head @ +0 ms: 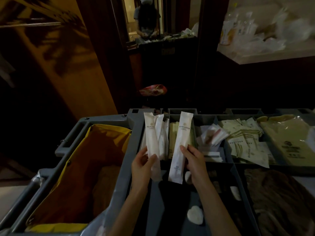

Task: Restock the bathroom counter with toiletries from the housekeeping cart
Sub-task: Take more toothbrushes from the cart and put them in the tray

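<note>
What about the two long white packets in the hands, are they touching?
Apart. Head view: a clear gap runs between the left packet and the right packet.

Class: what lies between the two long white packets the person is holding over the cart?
Head view: between the left packet and the right packet stand more white packets, then a stack of cream sachets.
</note>
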Demonstrator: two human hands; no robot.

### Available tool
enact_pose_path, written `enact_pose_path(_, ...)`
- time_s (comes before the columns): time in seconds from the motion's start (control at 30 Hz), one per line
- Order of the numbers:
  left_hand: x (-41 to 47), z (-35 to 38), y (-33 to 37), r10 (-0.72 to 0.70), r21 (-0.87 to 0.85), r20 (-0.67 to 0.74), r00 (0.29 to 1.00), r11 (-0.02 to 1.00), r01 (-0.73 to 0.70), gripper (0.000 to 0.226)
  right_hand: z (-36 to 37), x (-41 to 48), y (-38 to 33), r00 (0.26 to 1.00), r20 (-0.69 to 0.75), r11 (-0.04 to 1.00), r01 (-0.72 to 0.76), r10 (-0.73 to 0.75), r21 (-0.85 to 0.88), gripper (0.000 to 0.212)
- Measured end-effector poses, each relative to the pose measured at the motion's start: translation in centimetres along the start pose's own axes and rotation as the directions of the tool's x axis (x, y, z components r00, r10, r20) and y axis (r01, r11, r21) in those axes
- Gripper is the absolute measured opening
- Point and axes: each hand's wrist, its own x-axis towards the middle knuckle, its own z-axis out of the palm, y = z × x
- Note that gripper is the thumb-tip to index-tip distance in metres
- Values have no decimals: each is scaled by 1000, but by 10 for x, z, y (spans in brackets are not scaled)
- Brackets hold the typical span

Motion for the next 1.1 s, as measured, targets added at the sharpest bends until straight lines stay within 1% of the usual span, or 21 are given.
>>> enact_pose_path(0.13,-16,-14,-25,-28,27,20,999,999,27,36,4,-4,-1,998,38,992,-56,52,110,12)
enact_pose_path(0.2,-21,-18,-32,-43,13,44,998,999,42,33,6,-6,0,995,69,988,-79,71,131,12)
enact_pose_path(0.3,-24,-21,-32,-56,-24,88,995,998,58,31,11,-12,4,982,164,988,-108,89,109,12)
enact_pose_path(0.4,-23,-22,-31,-62,-31,98,993,997,65,30,19,-19,9,966,237,993,-114,104,29,16)
enact_pose_path(0.57,-27,-20,-26,-18,-22,93,995,1000,21,30,27,-21,17,971,209,991,-105,120,-84,13)
enact_pose_path(0.77,-28,-22,-23,-1,-37,81,997,999,4,30,30,-28,26,983,177,994,-25,44,-107,9)
enact_pose_path(0.87,-28,-22,-24,-15,-60,76,997,998,19,26,31,-29,28,988,152,990,25,-3,-140,5)
enact_pose_path(0.97,-28,-19,-26,-75,-135,84,994,987,85,17,29,-26,29,991,134,988,9,12,-153,5)
enact_pose_path(1.07,-29,-17,-27,-85,-140,113,990,985,101,35,27,-24,28,987,144,991,-49,68,-128,10)
enact_pose_path(1.1,-29,-16,-26,-77,-121,118,990,988,91,37,27,-24,28,985,155,991,-57,75,-119,11)
